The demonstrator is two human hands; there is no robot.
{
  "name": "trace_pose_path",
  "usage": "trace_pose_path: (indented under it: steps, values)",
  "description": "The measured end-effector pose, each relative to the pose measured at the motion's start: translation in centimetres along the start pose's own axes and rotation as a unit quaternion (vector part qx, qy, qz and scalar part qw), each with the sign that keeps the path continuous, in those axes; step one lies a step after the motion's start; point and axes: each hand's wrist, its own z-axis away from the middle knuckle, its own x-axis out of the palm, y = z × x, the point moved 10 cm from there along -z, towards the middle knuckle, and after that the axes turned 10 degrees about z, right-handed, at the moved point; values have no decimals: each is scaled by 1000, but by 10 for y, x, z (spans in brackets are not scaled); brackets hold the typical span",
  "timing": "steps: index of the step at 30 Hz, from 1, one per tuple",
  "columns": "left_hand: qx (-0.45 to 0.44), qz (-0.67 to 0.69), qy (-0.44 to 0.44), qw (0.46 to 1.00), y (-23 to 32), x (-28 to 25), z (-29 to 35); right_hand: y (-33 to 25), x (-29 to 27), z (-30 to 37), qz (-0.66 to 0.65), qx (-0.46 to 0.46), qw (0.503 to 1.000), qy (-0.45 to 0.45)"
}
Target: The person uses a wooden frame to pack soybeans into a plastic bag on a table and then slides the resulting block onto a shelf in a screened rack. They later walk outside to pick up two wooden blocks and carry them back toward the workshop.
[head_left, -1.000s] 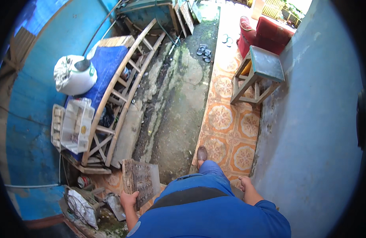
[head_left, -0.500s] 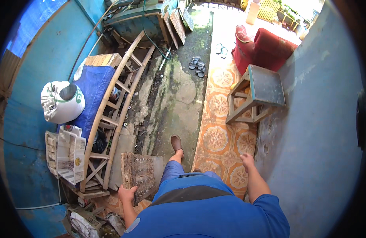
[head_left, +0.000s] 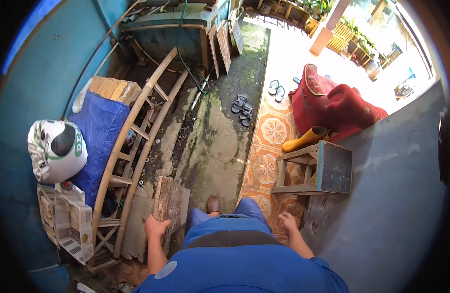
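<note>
My left hand (head_left: 156, 227) is closed on the near edge of a weathered wooden panel (head_left: 165, 198), thick-edged with a rough, speckled face. The panel stands tilted on edge beside my left leg, close to the bamboo rack. Its lower part is partly hidden by my body. On the other side, my right hand (head_left: 288, 222) hangs over the orange patterned tiles with nothing in it, its fingers loosely apart. Nearest to that hand is a wooden stool (head_left: 336, 168) with a dark top, standing against the blue-grey wall.
A bamboo rack (head_left: 118, 155) runs along the left, carrying a blue tarp (head_left: 99, 122), a white sack (head_left: 56, 151) and white plastic baskets (head_left: 73, 219). Sandals (head_left: 243, 110) lie on the cracked concrete. Yellow boots (head_left: 305, 138) and a red-covered armchair (head_left: 316, 100) stand beyond the stool.
I have stepped forward, and the stool and rack appear nearer. The panel, still in my left hand, has turned more edge-on. My right hand has swung inward and lower.
</note>
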Motion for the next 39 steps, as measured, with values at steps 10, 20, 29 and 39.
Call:
trace_pose_path:
  steps: [10, 20, 29, 39]
  values:
    - [-15, 21, 27, 999, 128, 9, -85, -140, 22, -155, 47, 21, 998, -38]
    - [-63, 38, 101, 992, 239, -6, -139, -404, 38, -264, 181, -48, 980, -67]
    - [-96, 56, 33, 993, 280, 53, -227, -583, 51, -339, 190, -102, 973, -78]
    - [-150, 96, -1, 984, 364, 77, -295, -634, 61, -414, 366, -56, 924, -94]
